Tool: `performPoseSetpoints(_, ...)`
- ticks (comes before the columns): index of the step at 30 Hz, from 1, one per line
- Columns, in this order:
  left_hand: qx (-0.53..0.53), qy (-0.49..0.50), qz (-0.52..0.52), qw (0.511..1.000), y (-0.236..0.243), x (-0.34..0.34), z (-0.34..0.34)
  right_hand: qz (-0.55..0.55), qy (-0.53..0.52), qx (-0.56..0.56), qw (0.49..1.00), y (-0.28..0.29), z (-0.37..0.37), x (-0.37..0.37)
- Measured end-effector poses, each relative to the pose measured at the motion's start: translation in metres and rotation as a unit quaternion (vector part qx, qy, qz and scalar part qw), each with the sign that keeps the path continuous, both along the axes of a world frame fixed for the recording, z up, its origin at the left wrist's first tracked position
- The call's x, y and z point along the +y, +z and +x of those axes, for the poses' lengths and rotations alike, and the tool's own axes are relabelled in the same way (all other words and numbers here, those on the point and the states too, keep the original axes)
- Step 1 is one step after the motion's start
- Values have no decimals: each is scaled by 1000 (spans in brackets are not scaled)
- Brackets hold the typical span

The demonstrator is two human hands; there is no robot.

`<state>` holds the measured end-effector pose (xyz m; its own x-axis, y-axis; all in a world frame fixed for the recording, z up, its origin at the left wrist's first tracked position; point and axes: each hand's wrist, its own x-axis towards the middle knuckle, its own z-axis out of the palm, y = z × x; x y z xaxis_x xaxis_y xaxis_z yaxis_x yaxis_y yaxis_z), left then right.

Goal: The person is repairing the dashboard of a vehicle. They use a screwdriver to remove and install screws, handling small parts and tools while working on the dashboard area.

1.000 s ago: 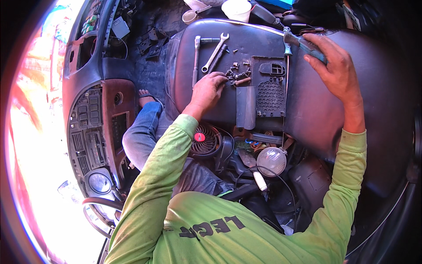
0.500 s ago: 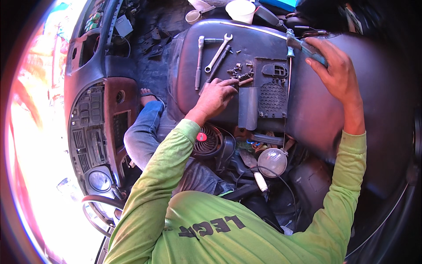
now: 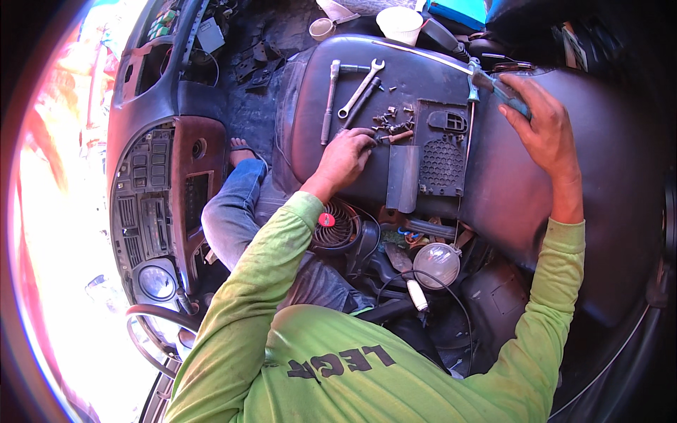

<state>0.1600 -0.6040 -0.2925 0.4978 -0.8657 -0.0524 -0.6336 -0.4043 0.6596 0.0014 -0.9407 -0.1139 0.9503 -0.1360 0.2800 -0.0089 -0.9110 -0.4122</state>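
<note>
Green long sleeves (image 3: 282, 282) come in from the lower edge; a printed shirt fills the near bottom; past the lap, in the dark gap at the seat's near edge, sit a small black fan (image 3: 337, 225) with a red hub, a round lamp (image 3: 437, 264) on a cable, and a tangle of wires; a jeans-clad leg with a bare foot (image 3: 240, 149) lies at left beside the dashboard (image 3: 151, 197), which runs up the left edge; a steering wheel arc shows bottom left.

Black seat (image 3: 599, 211) carries everything else; left hand (image 3: 347, 158) rests on it near the near edge, fingers curled and tips pinched down at the pile of screws (image 3: 392, 123); cannot tell whether it has a screw between the tips; a dark plastic grille panel (image 3: 441, 151) lies just right of that hand, with a grey flat strip (image 3: 403, 178) touching its left side and hanging over the near edge; screws sit between the panel and the tools.

Right hand (image 3: 543, 130) is well apart at the seat's right, fingers closed round the teal handle of a tool (image 3: 502, 88) whose tip points left toward the panel's far corner; a thin rod runs down from there along the panel's right side.

Farther in, toward the seat's far left corner, lie a ratchet (image 3: 330, 99) and a spanner (image 3: 361, 88), side by side, near each other; beyond the far edge stand a white cup (image 3: 400, 22), a smaller cup (image 3: 323, 28) and a blue box (image 3: 458, 10).
</note>
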Motion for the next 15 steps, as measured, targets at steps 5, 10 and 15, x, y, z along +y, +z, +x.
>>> performPoseSetpoints(5,21,7,-16,1000,-2,6,0,8,0,5,1000,0,-1,2)
performPoseSetpoints(10,18,0,-18,1000,-1,9,-1,1,2,1,1000,-2,0,2)
performPoseSetpoints(15,28,4,-11,1000,0,10,-3,0,3,3,1000,0,1,3)
